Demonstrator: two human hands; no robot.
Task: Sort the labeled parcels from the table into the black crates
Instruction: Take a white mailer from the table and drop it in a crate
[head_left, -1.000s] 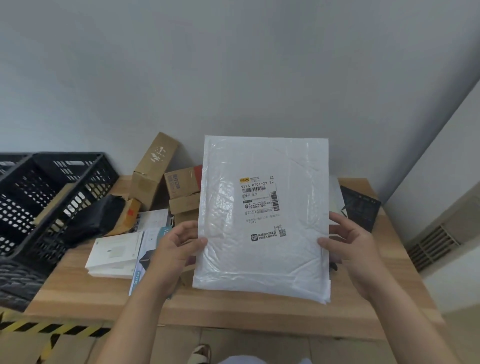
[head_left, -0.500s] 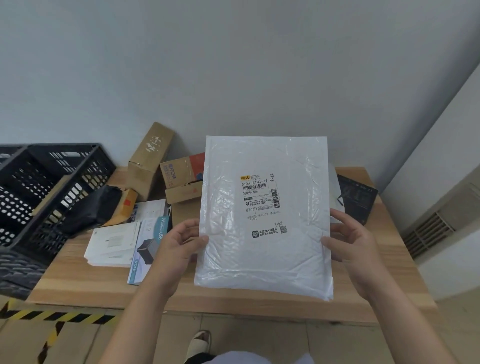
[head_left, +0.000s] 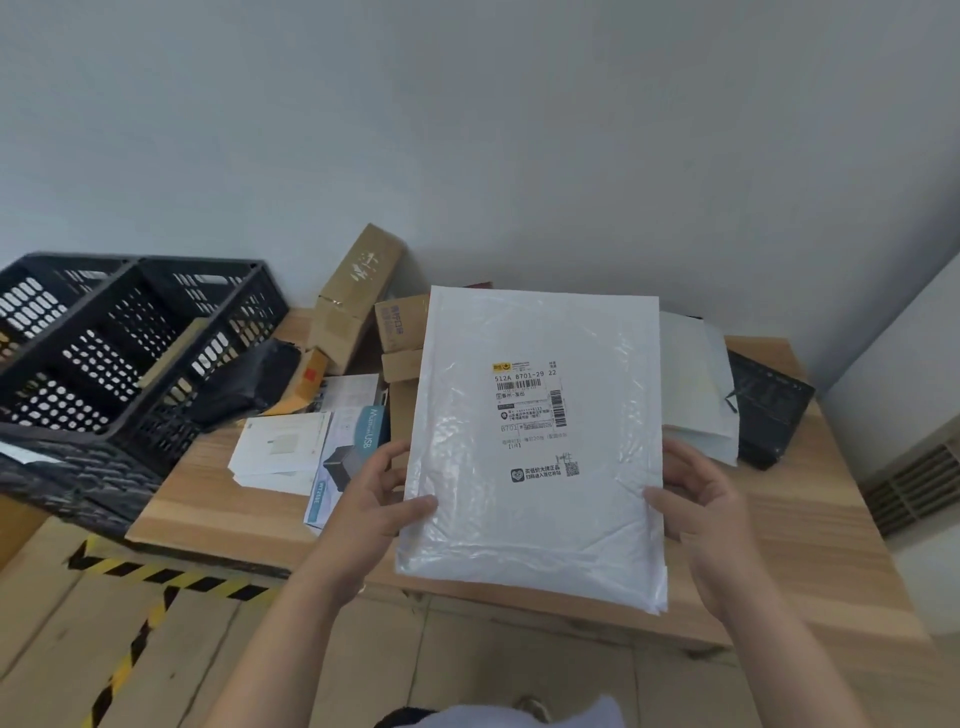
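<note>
Your left hand (head_left: 382, 512) and right hand (head_left: 701, 512) pinch the white parcel (head_left: 535, 447) by its sides. It looks slippery and could drop before reaching the black crates (head_left: 119, 353).

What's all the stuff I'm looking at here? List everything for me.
white mailer bag: one, white with a printed label, held upright over the table
crates: at least two, black, left of the table
table: one, light wood
cardboard boxes: several, brown, at the table's back
black bag: one, beside the crates
white box: one, left front
USB box: one, blue and white, beside the white box
white envelopes: a pile, right
black parcel: one, far right
left hand: grips the mailer's left edge
right hand: grips its right edge
</note>
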